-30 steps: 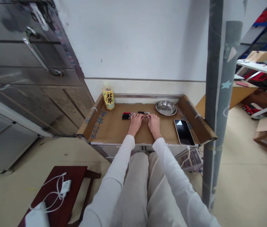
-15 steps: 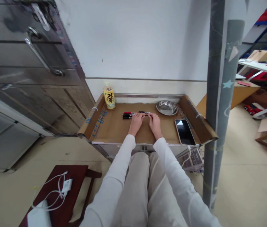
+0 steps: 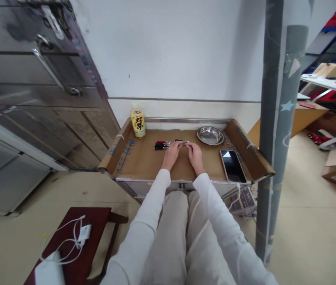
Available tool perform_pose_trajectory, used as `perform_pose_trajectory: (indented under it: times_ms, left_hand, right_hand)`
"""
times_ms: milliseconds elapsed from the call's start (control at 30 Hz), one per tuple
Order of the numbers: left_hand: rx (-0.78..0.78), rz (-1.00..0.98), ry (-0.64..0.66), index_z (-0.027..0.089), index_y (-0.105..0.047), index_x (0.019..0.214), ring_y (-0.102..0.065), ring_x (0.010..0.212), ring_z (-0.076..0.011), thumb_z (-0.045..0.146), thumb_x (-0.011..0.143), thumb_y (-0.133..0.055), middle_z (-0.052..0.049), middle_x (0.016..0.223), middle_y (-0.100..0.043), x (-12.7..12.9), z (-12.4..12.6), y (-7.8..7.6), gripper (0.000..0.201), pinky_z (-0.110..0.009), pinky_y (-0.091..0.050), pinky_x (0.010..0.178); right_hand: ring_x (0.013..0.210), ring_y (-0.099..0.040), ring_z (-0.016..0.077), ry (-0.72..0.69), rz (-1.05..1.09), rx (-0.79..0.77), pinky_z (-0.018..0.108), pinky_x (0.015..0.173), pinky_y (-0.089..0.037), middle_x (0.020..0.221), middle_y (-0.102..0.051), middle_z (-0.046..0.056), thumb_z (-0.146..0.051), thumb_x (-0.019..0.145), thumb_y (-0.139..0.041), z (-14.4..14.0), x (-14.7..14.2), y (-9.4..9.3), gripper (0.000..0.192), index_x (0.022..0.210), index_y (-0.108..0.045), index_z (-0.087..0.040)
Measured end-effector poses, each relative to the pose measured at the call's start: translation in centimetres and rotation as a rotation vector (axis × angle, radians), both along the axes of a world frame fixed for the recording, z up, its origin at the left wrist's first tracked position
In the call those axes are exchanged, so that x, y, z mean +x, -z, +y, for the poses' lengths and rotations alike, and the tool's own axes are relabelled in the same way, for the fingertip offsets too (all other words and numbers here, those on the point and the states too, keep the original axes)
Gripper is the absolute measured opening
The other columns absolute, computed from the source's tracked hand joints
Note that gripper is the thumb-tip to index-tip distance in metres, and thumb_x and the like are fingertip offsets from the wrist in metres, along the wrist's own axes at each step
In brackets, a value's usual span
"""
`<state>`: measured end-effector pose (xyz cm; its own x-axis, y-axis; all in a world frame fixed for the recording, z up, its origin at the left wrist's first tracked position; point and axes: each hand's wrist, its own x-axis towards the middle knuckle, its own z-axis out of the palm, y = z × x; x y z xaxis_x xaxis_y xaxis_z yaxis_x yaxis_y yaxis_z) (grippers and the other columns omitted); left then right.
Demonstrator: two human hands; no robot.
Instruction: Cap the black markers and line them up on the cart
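Observation:
Both hands meet over the cardboard-lined tabletop (image 3: 144,162). My left hand (image 3: 171,153) has its fingers closed on one end of a slim dark marker (image 3: 184,145). My right hand (image 3: 195,155) pinches the other end; the fingers hide most of it. Just left of my left hand lie several markers (image 3: 161,146) side by side, black ones with a red one at the back. Behind my fingertips another black marker (image 3: 181,140) rests on the cardboard.
A yellow-labelled drink bottle (image 3: 138,122) stands at the back left. On the right are a round metal dish (image 3: 210,135) and a phone (image 3: 233,166) with a white cable. Cardboard walls (image 3: 249,152) edge the sides; a grey pillar (image 3: 277,118) rises at the right.
My fingers have shifted very slightly around the marker between my hands. The other things stay in place.

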<state>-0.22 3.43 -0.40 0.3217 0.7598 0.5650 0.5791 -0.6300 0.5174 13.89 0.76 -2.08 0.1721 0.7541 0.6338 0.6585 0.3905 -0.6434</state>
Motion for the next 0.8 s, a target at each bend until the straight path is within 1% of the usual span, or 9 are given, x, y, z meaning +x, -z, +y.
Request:
perform_pose_trajectory:
  times_ms: [167,400,533,667,800]
  left_hand:
    - [-0.027,-0.016,0.032,0.02,-0.059,0.112,-0.062,0.105,-0.0184,0.019,0.099,-0.039,-0.008,0.111,-0.066,0.04,0.04,0.16,0.024,-0.034,-0.049,0.096]
    - [-0.018,-0.004,0.026,0.02,-0.06,0.115,-0.062,0.107,-0.0188,0.017,0.098,-0.04,-0.008,0.113,-0.065,-0.03,-0.03,-0.06,0.027,-0.035,-0.049,0.097]
    - [-0.024,-0.002,0.044,0.019,-0.06,0.116,-0.062,0.107,-0.0188,0.014,0.097,-0.04,-0.009,0.114,-0.066,-0.04,-0.01,-0.13,0.028,-0.035,-0.049,0.097]
    - [-0.037,0.001,0.024,0.019,-0.059,0.117,-0.062,0.107,-0.0189,0.014,0.097,-0.04,-0.009,0.115,-0.066,-0.07,-0.08,-0.17,0.028,-0.035,-0.049,0.097]
    - [-0.035,0.006,0.027,0.02,-0.059,0.118,-0.062,0.107,-0.0182,0.014,0.097,-0.04,-0.009,0.115,-0.066,-0.11,-0.22,-0.26,0.029,-0.034,-0.049,0.097]
  right_hand:
    - [0.094,-0.064,0.0228,-0.045,0.016,-0.02,0.038,0.089,-0.048,0.103,-0.071,0.011,-0.036,0.099,-0.037,-0.08,-0.06,-0.02,0.035,0.102,-0.067,-0.019]
    - [0.092,-0.065,0.0233,0.02,0.051,-0.015,0.038,0.087,-0.05,0.102,-0.072,0.011,-0.036,0.098,-0.039,-0.14,0.03,-0.03,0.034,0.103,-0.068,-0.019]
    - [0.092,-0.064,0.0225,-0.03,0.043,-0.002,0.037,0.087,-0.05,0.102,-0.072,0.01,-0.034,0.096,-0.042,-0.26,-0.05,-0.22,0.031,0.102,-0.068,-0.02]
    - [0.092,-0.064,0.022,-0.051,0.046,-0.009,0.037,0.087,-0.05,0.1,-0.071,0.01,-0.031,0.095,-0.044,-0.28,-0.12,-0.26,0.028,0.102,-0.068,-0.02]
    - [0.094,-0.065,0.0213,-0.097,0.086,-0.035,0.036,0.087,-0.05,0.105,-0.071,0.009,-0.029,0.093,-0.046,-0.07,-0.12,-0.01,0.026,0.108,-0.065,-0.021]
